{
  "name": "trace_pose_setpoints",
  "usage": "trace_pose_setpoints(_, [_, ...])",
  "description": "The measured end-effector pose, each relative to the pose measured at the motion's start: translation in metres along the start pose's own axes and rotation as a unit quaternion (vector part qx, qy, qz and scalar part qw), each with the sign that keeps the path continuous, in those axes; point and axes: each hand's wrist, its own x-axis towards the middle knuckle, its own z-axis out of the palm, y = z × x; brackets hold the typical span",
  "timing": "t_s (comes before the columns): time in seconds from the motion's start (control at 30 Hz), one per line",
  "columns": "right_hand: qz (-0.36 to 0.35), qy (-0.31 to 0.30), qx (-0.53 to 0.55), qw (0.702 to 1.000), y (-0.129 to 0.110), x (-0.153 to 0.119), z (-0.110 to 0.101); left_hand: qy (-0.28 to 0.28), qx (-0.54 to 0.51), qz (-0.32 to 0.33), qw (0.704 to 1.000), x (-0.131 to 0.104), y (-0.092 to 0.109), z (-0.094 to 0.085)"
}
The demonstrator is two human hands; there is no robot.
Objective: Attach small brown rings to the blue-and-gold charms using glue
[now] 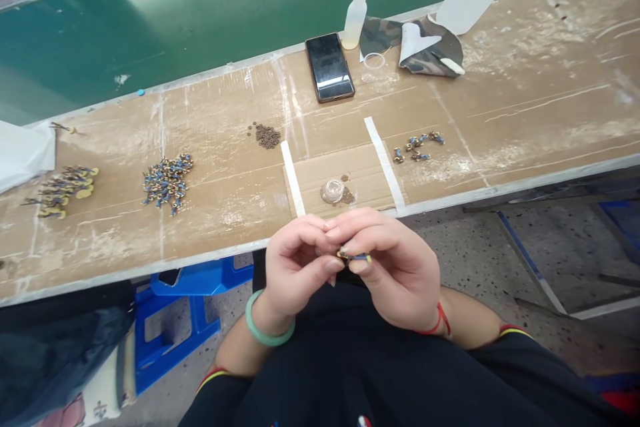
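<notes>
The left hand (295, 270) and the right hand (407, 273) hold one small blue-and-yellow piece (361, 257) between their fingertips. Both grips are narrow pinches closed on the piece; part of the left pinch is hidden by the fingers. The piece is in front of the worker's dark shirt (345, 360), off the near edge of the bench (225, 193).

Primary hazard: drop. The piece is small and the contact area slight, so a loosened pinch could let it fall to the lap or floor rather than the bench.

Secondary hazard: bending. Uneven pressure between the two hands may distort its thin section.

Contamination: the clear round item (332, 191) and brown patch (349, 197) lie on the cardboard (317, 170) just beyond the fingers. If the patch is wet, which cannot be confirmed, a lowered knuckle may smear it.

Scatter: a sleeve or forearm sweeping sideways could disturb the loose brown discs (267, 136) or mix the dense pile (167, 180) with the sparse group (417, 145)
</notes>
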Motion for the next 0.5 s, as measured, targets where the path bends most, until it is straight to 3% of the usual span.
trace_pose_setpoints(0.1, [-0.038,0.042,-0.046,0.997,0.003,-0.003,0.002,0.033,0.097,0.027,0.994,-0.007,0.009,0.004])
trace_pose_setpoints(0.2, [-0.066,0.082,-0.083,0.991,0.008,-0.006,0.003,0.031,0.166,0.053,0.984,-0.009,0.016,0.008])
trace_pose_setpoints(0.5, [-0.114,0.125,-0.069,0.983,0.026,-0.017,0.002,-0.009,0.174,0.083,0.981,-0.004,0.014,0.011])
